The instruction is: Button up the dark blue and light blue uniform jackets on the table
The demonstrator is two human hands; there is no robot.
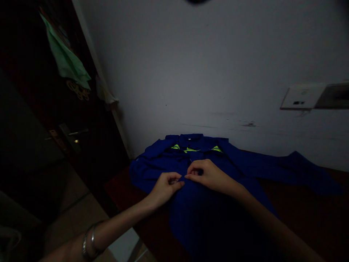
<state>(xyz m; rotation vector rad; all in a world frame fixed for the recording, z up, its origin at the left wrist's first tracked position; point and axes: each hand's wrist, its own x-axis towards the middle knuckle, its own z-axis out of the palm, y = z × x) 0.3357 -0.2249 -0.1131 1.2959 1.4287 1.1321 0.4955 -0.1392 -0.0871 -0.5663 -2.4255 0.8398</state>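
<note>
Below the collar of a blue jacket (231, 156) spread on a dark red table (122, 187), the left hand (165, 187) and right hand (207, 175) pinch the jacket's front, thumbs and fingertips drawn close together, nearly meeting

1 pale wall (191, 72) rises at the back, with dark scuffs low down. On its right side sits 1 white socket plate (305, 95), a darker plate (334, 95) just beside it. To the left, a dark door (81, 127) has a metal handle (77, 133); a pale green cloth (64, 60) hangs over it. Tiled floor (73, 185) shows at the lower left.
</note>
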